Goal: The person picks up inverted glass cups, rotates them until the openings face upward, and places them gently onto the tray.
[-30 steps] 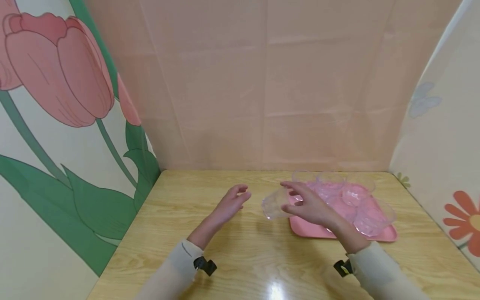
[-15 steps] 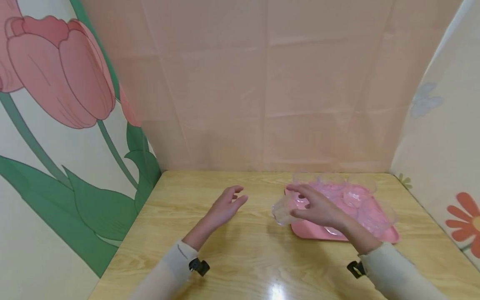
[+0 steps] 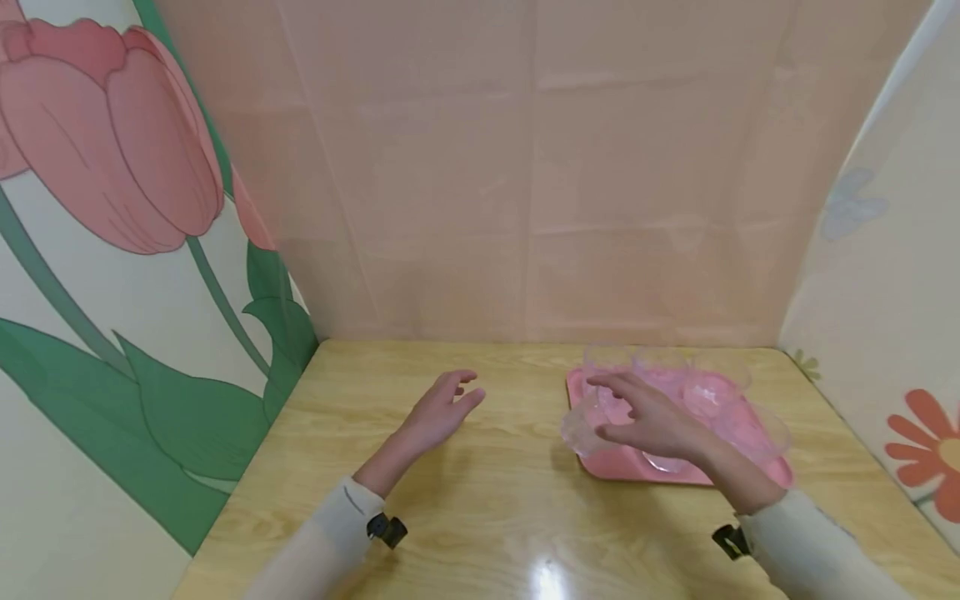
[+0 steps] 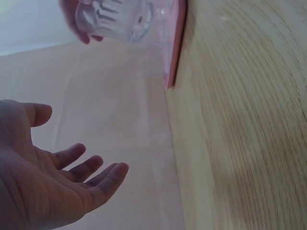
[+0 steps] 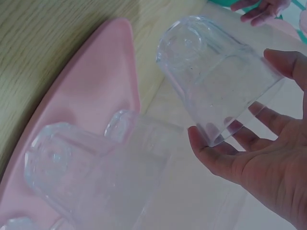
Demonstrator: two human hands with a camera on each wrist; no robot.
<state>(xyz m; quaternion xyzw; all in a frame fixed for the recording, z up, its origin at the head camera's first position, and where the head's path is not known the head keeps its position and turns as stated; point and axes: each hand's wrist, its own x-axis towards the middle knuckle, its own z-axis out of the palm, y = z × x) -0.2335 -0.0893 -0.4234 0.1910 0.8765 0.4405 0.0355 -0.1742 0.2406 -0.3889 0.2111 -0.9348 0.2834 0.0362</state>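
A clear faceted plastic cup is pinched near its rim between the thumb and fingers of my right hand. It hangs tilted, base toward the left, over the left front part of a pink tray. Other clear cups stand on the tray, one of them close beside the held cup in the right wrist view. My left hand hovers over the table left of the tray. Its fingers are relaxed and spread from the thumb, and nothing is in its grasp.
The wooden table extends left of the tray and in front of it. A pink cloth backdrop rises behind the table. Printed flower panels flank both sides, with a large tulip on the left.
My right hand has moved right with the cup, from beside the tray to over its left front edge. My left hand has drifted slightly left, still holding nothing.
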